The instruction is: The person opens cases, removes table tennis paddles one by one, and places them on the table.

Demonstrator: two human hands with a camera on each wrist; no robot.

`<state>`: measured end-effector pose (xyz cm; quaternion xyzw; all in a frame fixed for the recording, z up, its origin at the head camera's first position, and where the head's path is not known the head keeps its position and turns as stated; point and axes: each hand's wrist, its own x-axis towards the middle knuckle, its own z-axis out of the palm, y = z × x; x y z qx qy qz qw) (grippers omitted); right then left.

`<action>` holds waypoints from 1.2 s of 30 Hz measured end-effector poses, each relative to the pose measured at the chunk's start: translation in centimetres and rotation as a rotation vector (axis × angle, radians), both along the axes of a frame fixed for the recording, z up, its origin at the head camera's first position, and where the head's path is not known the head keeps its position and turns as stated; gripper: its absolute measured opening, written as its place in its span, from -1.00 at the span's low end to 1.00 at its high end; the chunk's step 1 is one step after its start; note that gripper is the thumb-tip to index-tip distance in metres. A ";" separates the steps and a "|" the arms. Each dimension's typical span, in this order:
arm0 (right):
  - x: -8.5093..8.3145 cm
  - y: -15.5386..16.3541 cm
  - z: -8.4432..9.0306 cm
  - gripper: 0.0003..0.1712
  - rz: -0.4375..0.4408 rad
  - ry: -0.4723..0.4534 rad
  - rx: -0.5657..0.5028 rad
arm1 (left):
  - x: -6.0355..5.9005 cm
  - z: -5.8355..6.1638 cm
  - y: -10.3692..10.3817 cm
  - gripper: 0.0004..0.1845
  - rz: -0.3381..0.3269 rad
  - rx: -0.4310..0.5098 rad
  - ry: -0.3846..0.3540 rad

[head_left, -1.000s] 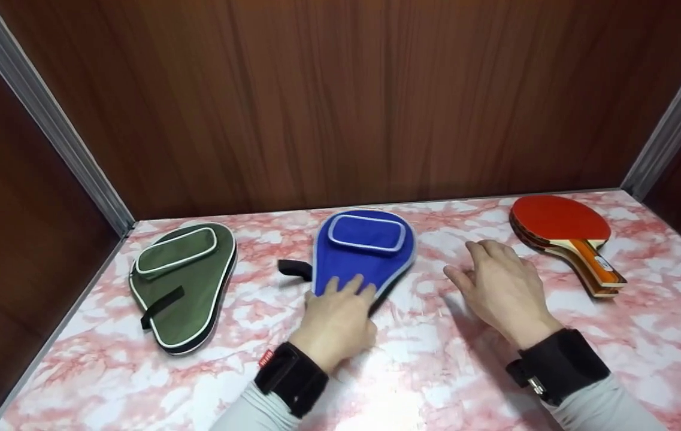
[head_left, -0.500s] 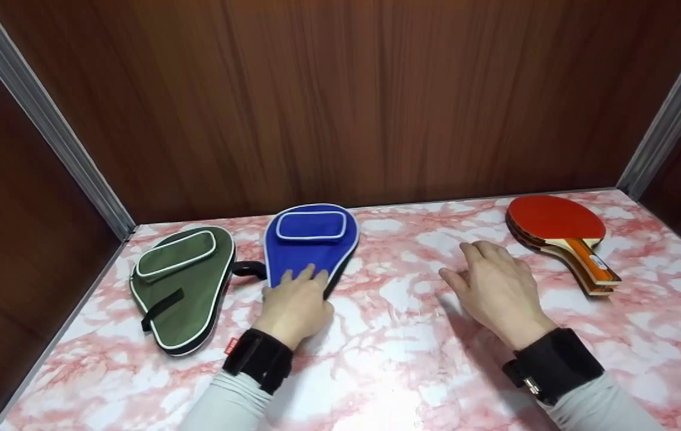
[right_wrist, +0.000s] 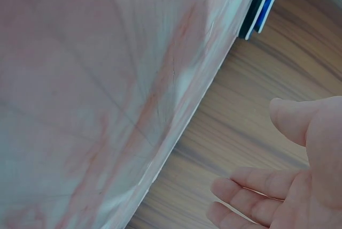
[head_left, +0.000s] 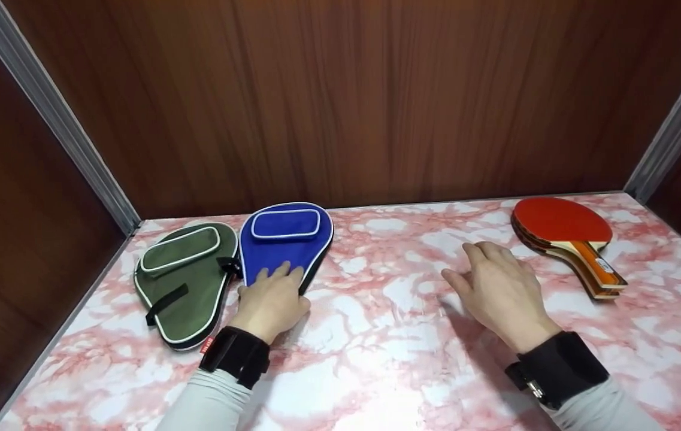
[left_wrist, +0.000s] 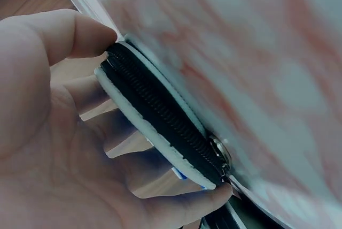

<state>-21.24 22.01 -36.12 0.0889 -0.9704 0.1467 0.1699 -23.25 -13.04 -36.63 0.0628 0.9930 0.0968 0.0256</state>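
A blue paddle case [head_left: 286,239] lies on the marbled table [head_left: 388,335], its left edge against a green paddle case [head_left: 187,275]. My left hand [head_left: 271,296] lies on the blue case's narrow end. In the left wrist view its thumb [left_wrist: 69,33] and little finger curl round the zipped edge of the blue case [left_wrist: 160,127]. My right hand [head_left: 499,287] is held just over the table's middle right, fingers relaxed, holding nothing. The right hand [right_wrist: 288,186] shows the same in its wrist view.
Red-faced paddles [head_left: 562,224] lie stacked at the back right, handles [head_left: 601,272] pointing towards me. Brown wooden walls [head_left: 340,102] close in the back and both sides. A black strap [head_left: 163,302] crosses the green case.
My left hand has slid the blue case leftwards across the table until it meets the green case. My right hand has stayed where it was.
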 end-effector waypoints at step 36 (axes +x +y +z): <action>0.0 -0.7 -0.1 -0.20 0.027 0.001 0.004 | 2.0 0.7 -4.6 -0.28 0.119 -0.025 0.434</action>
